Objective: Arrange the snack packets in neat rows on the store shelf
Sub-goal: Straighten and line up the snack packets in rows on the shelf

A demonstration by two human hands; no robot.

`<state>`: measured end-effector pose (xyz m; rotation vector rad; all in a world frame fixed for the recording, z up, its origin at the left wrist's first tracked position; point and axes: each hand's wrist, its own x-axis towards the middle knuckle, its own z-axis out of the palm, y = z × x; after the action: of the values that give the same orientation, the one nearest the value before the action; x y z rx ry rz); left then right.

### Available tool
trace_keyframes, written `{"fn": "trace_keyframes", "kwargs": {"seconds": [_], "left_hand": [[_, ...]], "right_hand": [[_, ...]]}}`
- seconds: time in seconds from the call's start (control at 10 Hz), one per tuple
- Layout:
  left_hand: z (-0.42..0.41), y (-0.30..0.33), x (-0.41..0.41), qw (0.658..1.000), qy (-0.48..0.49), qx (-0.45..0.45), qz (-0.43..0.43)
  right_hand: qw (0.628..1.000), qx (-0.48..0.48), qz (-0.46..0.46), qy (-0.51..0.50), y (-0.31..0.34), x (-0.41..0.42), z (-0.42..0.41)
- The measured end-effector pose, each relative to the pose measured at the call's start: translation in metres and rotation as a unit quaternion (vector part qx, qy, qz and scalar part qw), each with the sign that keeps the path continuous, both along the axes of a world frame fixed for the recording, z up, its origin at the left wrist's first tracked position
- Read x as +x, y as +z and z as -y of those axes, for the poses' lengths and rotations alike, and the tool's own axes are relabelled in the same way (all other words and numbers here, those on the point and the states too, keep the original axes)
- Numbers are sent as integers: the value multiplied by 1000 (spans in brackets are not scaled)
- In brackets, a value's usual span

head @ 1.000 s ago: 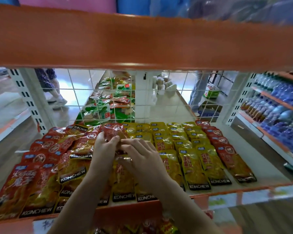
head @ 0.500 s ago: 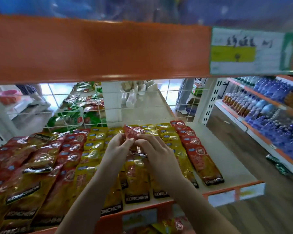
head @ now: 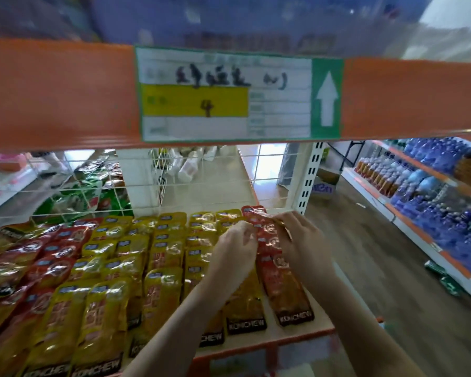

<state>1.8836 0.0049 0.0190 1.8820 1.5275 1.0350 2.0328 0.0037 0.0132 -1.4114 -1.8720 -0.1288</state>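
Note:
Both my hands hold one red snack packet (head: pixel 265 223) over the rightmost red row (head: pixel 286 284) of the shelf. My left hand (head: pixel 235 250) pinches its left edge and my right hand (head: pixel 301 240) pinches its right edge near the top. Yellow packets (head: pixel 163 257) lie in several overlapping rows across the middle of the shelf. Red packets (head: pixel 52 257) lie in looser, uneven rows at the left. The cream shelf board (head: pixel 321 314) shows bare at the right of the red row.
An orange shelf beam (head: pixel 52 91) with a price label (head: pixel 229 93) hangs close above. A white wire grid (head: pixel 267 170) backs the shelf, with a white upright post (head: pixel 309 178) at the right. Across the aisle stands a shelf of blue bottles (head: pixel 441 191).
My hands have carried the red packet from the shelf's middle rows to the right, over the rightmost red row. The view has swung right with them.

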Motion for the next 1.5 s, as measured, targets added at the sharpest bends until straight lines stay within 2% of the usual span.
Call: {"fn": "trace_keyframes", "kwargs": {"seconds": [0.1, 0.3, 0.5, 0.7, 1.0, 1.2, 1.3, 1.5], "left_hand": [[-5, -7, 22, 998, 7, 16, -52], [-3, -20, 49, 967, 32, 111, -229], [-9, -42, 55, 945, 67, 143, -286], [-11, -49, 53, 938, 76, 161, -297], [-11, -53, 51, 945, 73, 158, -277], [-11, -55, 50, 947, 72, 167, -265], [-10, -56, 49, 947, 69, 176, -258], [-10, -55, 49, 949, 61, 172, -259]], "right_hand": [[999, -34, 24, -10, 5, 22, -16], [996, -80, 20, 17, -1, 43, -31], [993, -96, 65, 17, -30, 57, -49], [990, -129, 61, 13, -45, 57, -59], [967, -221, 129, -8, -44, 49, -57], [958, -260, 120, -2, -41, 47, -55], [958, -276, 78, 3, -40, 47, -55], [964, -264, 44, 9, -42, 49, -57]]}}
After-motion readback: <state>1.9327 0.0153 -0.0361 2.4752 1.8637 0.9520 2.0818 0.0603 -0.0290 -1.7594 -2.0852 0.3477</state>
